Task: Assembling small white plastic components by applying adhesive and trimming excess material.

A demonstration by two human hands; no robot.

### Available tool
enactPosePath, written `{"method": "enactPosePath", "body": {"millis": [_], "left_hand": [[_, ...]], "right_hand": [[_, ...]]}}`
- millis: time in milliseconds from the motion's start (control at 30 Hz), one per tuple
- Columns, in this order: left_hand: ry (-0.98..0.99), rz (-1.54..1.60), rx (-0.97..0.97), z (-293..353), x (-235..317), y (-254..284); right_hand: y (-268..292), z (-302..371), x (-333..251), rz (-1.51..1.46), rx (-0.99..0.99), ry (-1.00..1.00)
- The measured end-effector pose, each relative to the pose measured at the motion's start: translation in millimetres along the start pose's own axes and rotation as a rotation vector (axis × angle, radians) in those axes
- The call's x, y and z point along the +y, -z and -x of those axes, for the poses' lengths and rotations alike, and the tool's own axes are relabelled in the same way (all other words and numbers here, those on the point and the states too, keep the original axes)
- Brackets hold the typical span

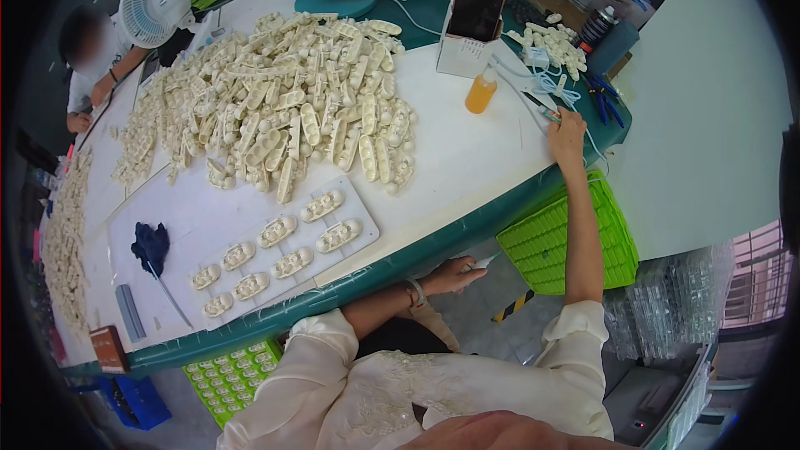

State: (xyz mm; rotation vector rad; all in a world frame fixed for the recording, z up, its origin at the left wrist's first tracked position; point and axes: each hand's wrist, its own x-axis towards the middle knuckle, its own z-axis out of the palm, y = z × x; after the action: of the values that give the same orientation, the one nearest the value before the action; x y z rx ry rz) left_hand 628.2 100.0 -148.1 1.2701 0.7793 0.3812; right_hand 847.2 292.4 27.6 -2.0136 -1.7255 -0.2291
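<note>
My left hand (450, 276) is below the table's front edge, its fingers closed around a small whitish object with a pointed, pale green tip (487, 261). My right hand (568, 138) rests at the right end of the table, fingers closed on a slim tool (547, 113) with a dark, thin end and a bluish part. Beside it run a white cable and an orange-filled bottle (481, 93). On the left, a white plate (360, 210) bears several cream pod-shaped pieces (277, 232) in two rows. Behind the plate spreads a large heap of loose cream parts (283, 100).
Blue-handled pliers (606, 100) lie at the right edge, near a phone (475, 14) on a white box. Green trays (575, 237) stand below the table. A dark blue cloth (151, 247) lies left. Another person (92, 75) sits far left by a fan (152, 7).
</note>
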Motion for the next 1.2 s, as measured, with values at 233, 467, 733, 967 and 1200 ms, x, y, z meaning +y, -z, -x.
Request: {"method": "enactPosePath", "body": {"millis": [233, 467, 733, 967, 1200], "left_hand": [[0.03, -0.019, 0.024, 5.8, 11.1, 0.0], [-0.086, 0.181, -0.087, 21.6, 47.4, -23.5], [-0.347, 0.332, -0.046, 57.2, 153.3, -27.6], [-0.642, 0.107, 0.218, 94.8, 181.6, -11.2], [-0.697, -0.125, 0.438, 147.3, 175.8, 9.2]], "right_hand": [[12.1, 24.2, -4.4, -0.115, 0.277, 0.144], [90.7, 134.7, -18.5, -0.364, 0.386, 0.091], [105.6, 254.2, -38.7, -0.848, 0.327, -0.249], [96.8, 260.7, -101.9, -1.566, -0.107, -0.234], [90.1, 271.2, -139.9, -1.733, -0.411, -0.126]]}}
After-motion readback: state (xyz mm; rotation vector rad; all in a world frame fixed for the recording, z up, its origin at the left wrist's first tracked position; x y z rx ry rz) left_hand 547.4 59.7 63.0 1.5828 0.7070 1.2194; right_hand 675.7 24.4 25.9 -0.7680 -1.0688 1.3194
